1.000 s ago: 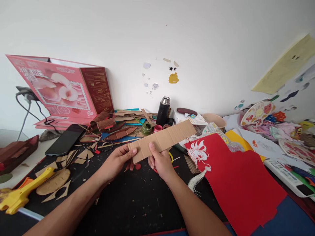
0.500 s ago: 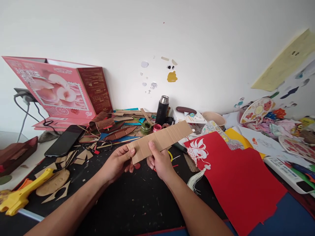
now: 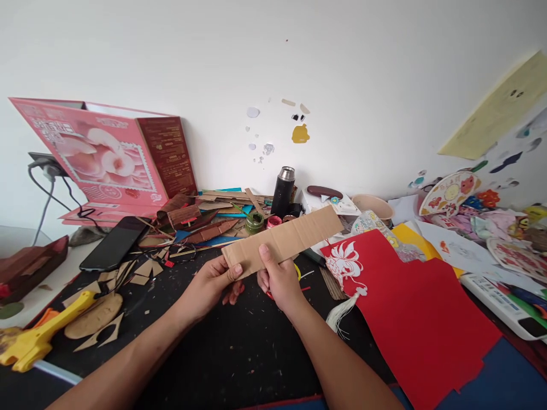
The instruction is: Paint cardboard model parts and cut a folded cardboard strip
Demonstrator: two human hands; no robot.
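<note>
A long flat strip of brown cardboard (image 3: 299,232) is held up above the black work mat (image 3: 231,353), its right end raised higher than its left. My left hand (image 3: 216,283) pinches the strip's lower left end, thumb on the front face and fingers behind. My right hand (image 3: 277,279) grips the lower edge near the middle, its thumb lying on the front. Behind and below my right hand, a bit of red and a yellow ring (image 3: 297,272) show, mostly hidden. Past the strip stand open paint jars, one green (image 3: 255,223) and one red (image 3: 273,221).
At left lie a yellow glue gun (image 3: 47,336), cardboard scraps (image 3: 147,270) and a black phone (image 3: 114,244). A pink box (image 3: 106,154) leans on the wall. A black flask (image 3: 283,191) stands at the back. Red paper (image 3: 419,319) covers the right side.
My left hand has shifted slightly right along the strip's lower edge, and the strip has moved a little up and right. My right hand keeps its hold.
</note>
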